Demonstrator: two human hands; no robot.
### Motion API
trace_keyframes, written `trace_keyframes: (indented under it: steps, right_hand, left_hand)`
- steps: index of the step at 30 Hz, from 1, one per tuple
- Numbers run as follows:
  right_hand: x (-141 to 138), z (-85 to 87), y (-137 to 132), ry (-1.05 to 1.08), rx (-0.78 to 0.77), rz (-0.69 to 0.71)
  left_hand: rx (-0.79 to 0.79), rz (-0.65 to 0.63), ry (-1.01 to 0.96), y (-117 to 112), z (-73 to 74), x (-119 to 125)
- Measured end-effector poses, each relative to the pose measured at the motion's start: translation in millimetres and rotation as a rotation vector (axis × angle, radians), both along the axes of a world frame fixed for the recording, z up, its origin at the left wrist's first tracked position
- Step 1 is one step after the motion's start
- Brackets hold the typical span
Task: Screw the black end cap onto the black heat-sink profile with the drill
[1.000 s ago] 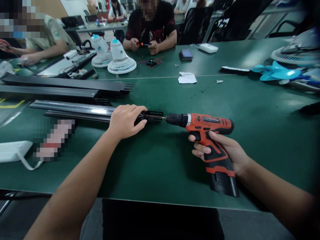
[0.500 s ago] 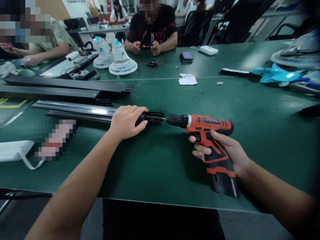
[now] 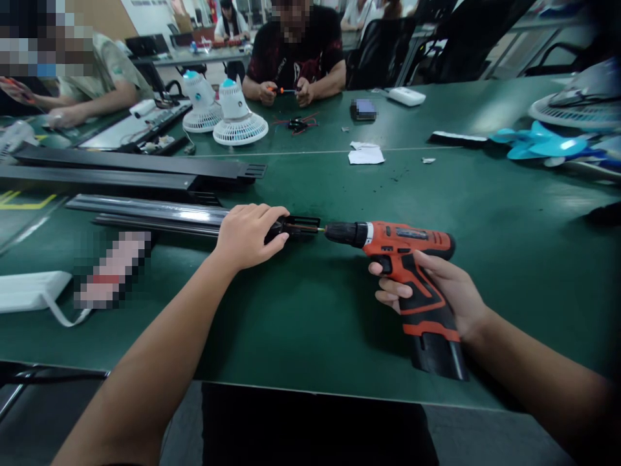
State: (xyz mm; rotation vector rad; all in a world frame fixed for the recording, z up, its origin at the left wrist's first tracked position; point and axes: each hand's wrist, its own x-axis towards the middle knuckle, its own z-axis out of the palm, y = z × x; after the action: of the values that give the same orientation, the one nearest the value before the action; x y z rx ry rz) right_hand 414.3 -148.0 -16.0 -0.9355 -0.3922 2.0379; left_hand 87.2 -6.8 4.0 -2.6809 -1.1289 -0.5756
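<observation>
My right hand (image 3: 446, 291) is wrapped round the grip of an orange and black cordless drill (image 3: 405, 239), one finger at its trigger. The drill lies level, its chuck pointing left, and the thin bit reaches into the slotted black end piece (image 3: 305, 225) of a long black housing (image 3: 145, 210). Over that end my left hand (image 3: 250, 236) is closed from above, thumb on the near side. The bit's tip and whatever it touches are hidden inside the end piece.
More long black panels (image 3: 121, 171) lie behind the housing. White fan bases (image 3: 237, 126), a paper scrap (image 3: 366, 154) and blue fan blades (image 3: 546, 142) are farther back. A blurred-out flat object (image 3: 114, 268) and a white box (image 3: 32, 291) lie at left. Co-workers sit across the green table (image 3: 310, 330).
The view has shifted very slightly. Both hands, the drill and the housing keep the same positions relative to one another. The co-worker opposite has moved the orange-handled tool a little.
</observation>
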Motion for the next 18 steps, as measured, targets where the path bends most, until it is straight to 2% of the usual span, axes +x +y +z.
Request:
trace_keyframes:
  steps: [18]
  right_hand:
    - [0.1, -0.4, 0.4, -0.027, 0.024, -0.009]
  left_hand:
    - [-0.019, -0.005, -0.01, 0.5, 0.1, -0.5]
